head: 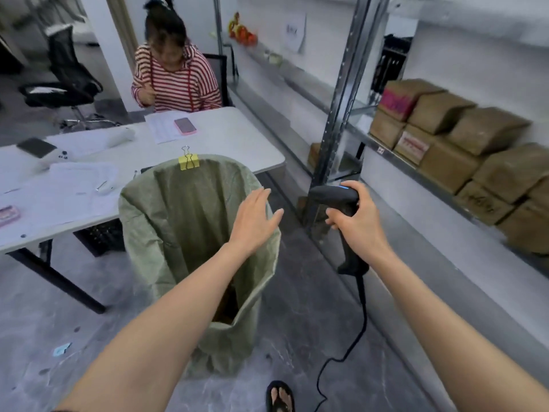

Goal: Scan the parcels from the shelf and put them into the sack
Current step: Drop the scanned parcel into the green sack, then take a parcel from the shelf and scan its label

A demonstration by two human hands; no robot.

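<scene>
Over the open mouth of the green sack [184,209], the left hand [254,218] hovers palm down. Its fingers [261,200] are straight and slightly spread, and they hold nothing. Below and behind these fingers the sack stands upright on the floor, its rim folded outward. A yellow binder clip [188,162] is fixed to the rim's far edge, just beside the table [231,138]. Deep inside the sack, beneath the left forearm, a brown shape shows; whether it is a parcel cannot be told.

To the right of the left fingers, the right hand [356,218] grips a black scanner [341,200]. Its fingers [334,220] are curled round the handle and the thumb lies over the top. The scanner's head points left, toward the left fingertips but apart from them. Its cable [361,322] hangs from the handle's base down to the floor.

Beyond and to the right of the right fingers, brown parcels [463,144] lie stacked in rows on the metal shelf [430,176], well apart from both hands. A grey shelf post [341,99] rises just behind the scanner.

Past the left fingers, across the table, a person in a striped hooded top [175,78] sits with papers and a pink phone [185,126] in front of them. A sandalled foot [280,396] shows at the bottom edge.
</scene>
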